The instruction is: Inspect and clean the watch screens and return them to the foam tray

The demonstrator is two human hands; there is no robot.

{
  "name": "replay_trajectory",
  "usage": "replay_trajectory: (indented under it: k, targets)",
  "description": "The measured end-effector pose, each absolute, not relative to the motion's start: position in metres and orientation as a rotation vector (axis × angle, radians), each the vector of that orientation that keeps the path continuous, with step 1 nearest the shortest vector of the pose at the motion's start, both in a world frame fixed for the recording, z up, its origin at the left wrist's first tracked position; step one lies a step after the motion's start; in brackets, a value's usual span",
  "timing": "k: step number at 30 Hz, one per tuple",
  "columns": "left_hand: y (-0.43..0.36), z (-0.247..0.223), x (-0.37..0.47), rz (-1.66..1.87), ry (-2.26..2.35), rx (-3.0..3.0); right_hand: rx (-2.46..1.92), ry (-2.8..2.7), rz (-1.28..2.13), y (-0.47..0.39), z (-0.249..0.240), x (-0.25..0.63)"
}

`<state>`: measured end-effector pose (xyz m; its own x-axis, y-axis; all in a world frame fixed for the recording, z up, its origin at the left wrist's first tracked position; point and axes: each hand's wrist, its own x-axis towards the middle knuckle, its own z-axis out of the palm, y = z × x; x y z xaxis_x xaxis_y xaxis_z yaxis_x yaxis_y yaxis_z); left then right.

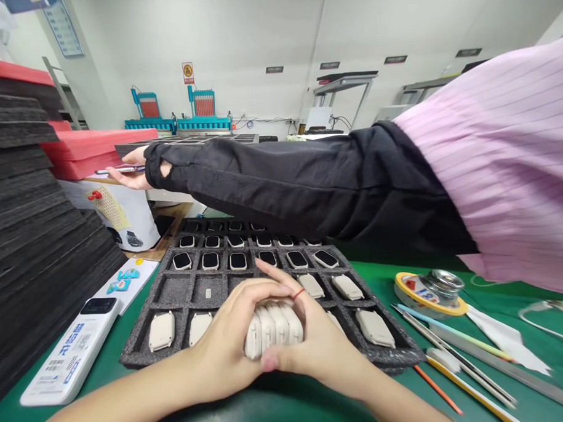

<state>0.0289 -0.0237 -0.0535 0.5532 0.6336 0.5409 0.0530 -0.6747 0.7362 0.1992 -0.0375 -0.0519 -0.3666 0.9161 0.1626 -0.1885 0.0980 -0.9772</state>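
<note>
My left hand (pixel 221 348) and my right hand (pixel 320 339) are cupped together around a stack of white watch cases (pixel 280 328), standing side by side on edge. Fingers of both hands wrap over the stack, and a red thread circles a finger of the right one. Beneath and beyond them lies a black foam tray (pixel 269 272) with square pockets. Its farther rows hold watches with dark screens facing up (pixel 238 262). Nearer pockets hold white cases (pixel 162 331) with the pale side up. A pocket at the left holds only a small white piece (pixel 208 293).
Another person's black-sleeved arm (pixel 280 180) reaches across above the tray, a pen in its hand. Stacked foam trays (pixel 28 244) rise at left, beside a white box (pixel 71 354). Tape (pixel 429 293), tweezers (pixel 457 352) and sticks lie right.
</note>
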Motion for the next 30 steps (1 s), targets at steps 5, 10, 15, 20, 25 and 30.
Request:
replay_trajectory:
  k: [5,10,15,20,25,30]
  targets:
    - [-0.022,-0.056,0.027,1.092,0.527,2.176,-0.874,-1.517,1.185,-0.042,-0.049,0.199]
    - [-0.027,-0.057,0.029,1.069,0.656,2.186,-0.840,-1.538,1.141,-0.042,-0.046,0.197]
    - [-0.032,-0.050,0.028,0.944,0.748,2.090,-0.843,-1.587,1.029,-0.043,-0.046,0.196]
    - [-0.037,-0.037,0.028,0.818,0.820,1.866,-0.871,-1.612,0.920,-0.042,-0.050,0.197]
    - [-0.034,-0.031,0.030,0.757,0.753,1.407,-0.871,-1.588,0.887,-0.039,-0.060,0.197]
    - [-0.026,-0.037,0.032,0.723,0.739,1.144,-0.913,-1.733,0.722,-0.036,-0.064,0.198]
